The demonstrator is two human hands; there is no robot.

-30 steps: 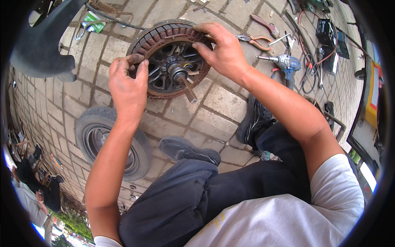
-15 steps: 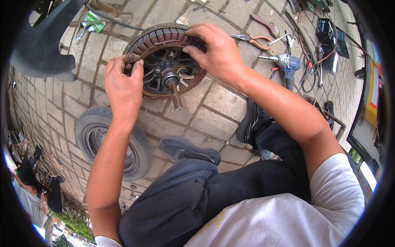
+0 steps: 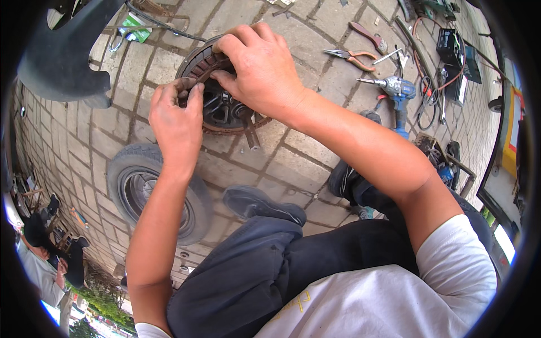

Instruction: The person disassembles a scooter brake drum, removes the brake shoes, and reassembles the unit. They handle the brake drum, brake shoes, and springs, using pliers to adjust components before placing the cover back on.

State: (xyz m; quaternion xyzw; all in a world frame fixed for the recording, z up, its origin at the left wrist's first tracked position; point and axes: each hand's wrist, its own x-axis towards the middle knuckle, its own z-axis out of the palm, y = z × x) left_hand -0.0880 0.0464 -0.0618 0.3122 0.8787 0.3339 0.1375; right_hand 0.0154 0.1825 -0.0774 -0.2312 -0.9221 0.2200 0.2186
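Observation:
A round hub motor stator (image 3: 217, 115) lies on the paving, its slotted ring facing outward, with a metal axle (image 3: 251, 134) sticking out toward me. My left hand (image 3: 177, 121) pinches at the near left part of its ring, thumb against fingers. From above, my right hand (image 3: 260, 67) grips the ring's upper side, fingers over the outer edge and thumb on the inner side. Both hands hide much of the ring and hub. Whether a small piece sits between the left fingertips, I cannot tell.
A wheel with a tyre (image 3: 127, 180) lies left of my shoe (image 3: 262, 204). To the right are orange-handled pliers (image 3: 360, 59), a blue power drill (image 3: 400, 90), scissors (image 3: 426, 98) and a black battery (image 3: 449, 45). A dark curved panel (image 3: 62, 62) stands at upper left. Another person (image 3: 42, 270) sits at lower left.
My right hand has slid left along the ring, closer to my left hand, and covers more of the hub. The left hand keeps its pinch at the ring. The view has shifted slightly.

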